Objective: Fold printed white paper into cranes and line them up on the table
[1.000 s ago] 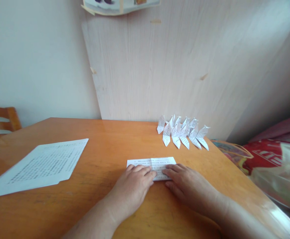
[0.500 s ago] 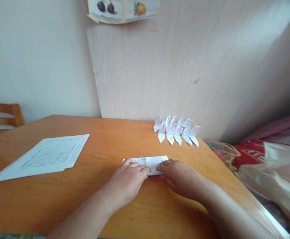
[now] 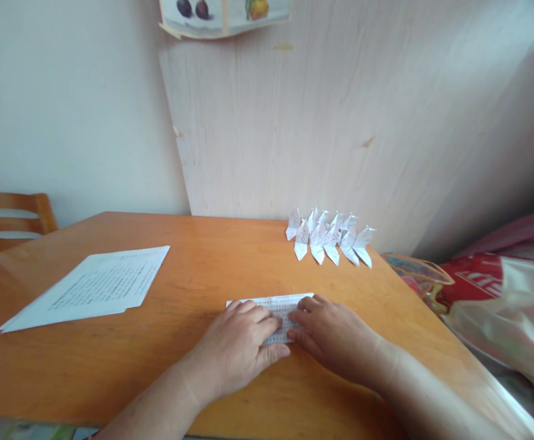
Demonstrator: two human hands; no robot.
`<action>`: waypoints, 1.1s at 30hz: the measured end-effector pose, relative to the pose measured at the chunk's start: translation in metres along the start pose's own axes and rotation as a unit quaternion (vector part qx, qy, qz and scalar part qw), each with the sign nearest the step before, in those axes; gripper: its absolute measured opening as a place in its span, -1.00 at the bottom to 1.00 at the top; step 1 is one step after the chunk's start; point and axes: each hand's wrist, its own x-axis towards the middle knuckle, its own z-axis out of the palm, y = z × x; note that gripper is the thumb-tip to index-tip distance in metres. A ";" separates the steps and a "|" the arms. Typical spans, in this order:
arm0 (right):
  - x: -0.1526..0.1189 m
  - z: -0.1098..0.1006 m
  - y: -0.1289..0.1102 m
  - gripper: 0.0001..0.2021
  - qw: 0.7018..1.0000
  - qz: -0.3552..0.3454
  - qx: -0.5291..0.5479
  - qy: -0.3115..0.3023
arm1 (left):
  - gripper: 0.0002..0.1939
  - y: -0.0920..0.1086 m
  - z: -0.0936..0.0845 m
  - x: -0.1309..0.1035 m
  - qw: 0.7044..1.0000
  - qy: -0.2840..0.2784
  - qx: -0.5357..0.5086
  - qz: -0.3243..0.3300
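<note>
A folded strip of printed white paper [image 3: 281,315] lies flat on the wooden table in front of me. Over its left part rests my left hand [image 3: 244,336], fingers stretched across the paper and thumb apart at its near edge. My right hand [image 3: 324,327] lies on the right part of the strip, fingertips pointing inward and thumb low near the edge. Both hands are open and press on the paper without gripping it. They cover the strip's two ends; its middle shows between them.
Several folded paper figures [image 3: 329,238] stand in rows at the table's back right. A stack of printed sheets [image 3: 97,284] lies at the left on the table [image 3: 193,391]. Bags [image 3: 487,293] sit beyond the right edge, and a wooden chair [image 3: 14,214] stands behind at left.
The strip now shows more depth toward me, and its near edge sits lower in view. My left thumb has spread away from the fingers. The view has shifted slightly.
</note>
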 end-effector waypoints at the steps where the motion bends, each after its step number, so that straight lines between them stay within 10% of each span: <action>1: -0.001 0.001 -0.001 -0.73 1.000 0.007 0.004 0.005 | -0.58 -0.001 0.001 0.000 1.000 0.002 -0.001 -0.005; 33: -0.006 0.011 -0.022 -0.51 0.997 0.074 -0.019 0.004 | -0.32 -0.015 0.016 -0.008 1.000 -0.022 0.011 -0.011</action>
